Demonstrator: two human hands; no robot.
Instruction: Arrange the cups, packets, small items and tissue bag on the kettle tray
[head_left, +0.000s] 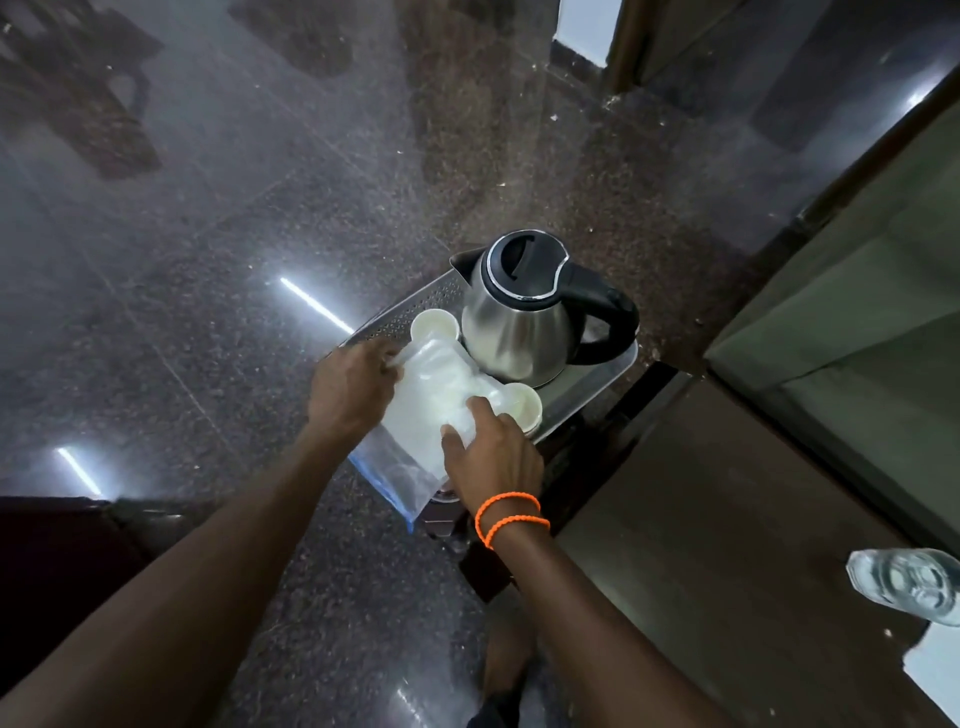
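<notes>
A steel kettle (524, 317) with a black lid and handle stands at the back of the perforated metal tray (415, 301). A clear plastic tissue bag (431, 410) lies over the tray's front, between two white paper cups: one cup (434, 325) by the kettle's left side, the other (522, 400) at the right. My left hand (348, 389) grips the bag's left edge. My right hand (493, 457), with orange bands on the wrist, presses on the bag's right side. The bag hides any packets and small items.
The tray sits on a small dark stand above a polished dark granite floor (208, 260). To the right is a dark wooden surface (727, 519) with a clear glass (909, 582) near its edge, and a glass panel (857, 286) behind.
</notes>
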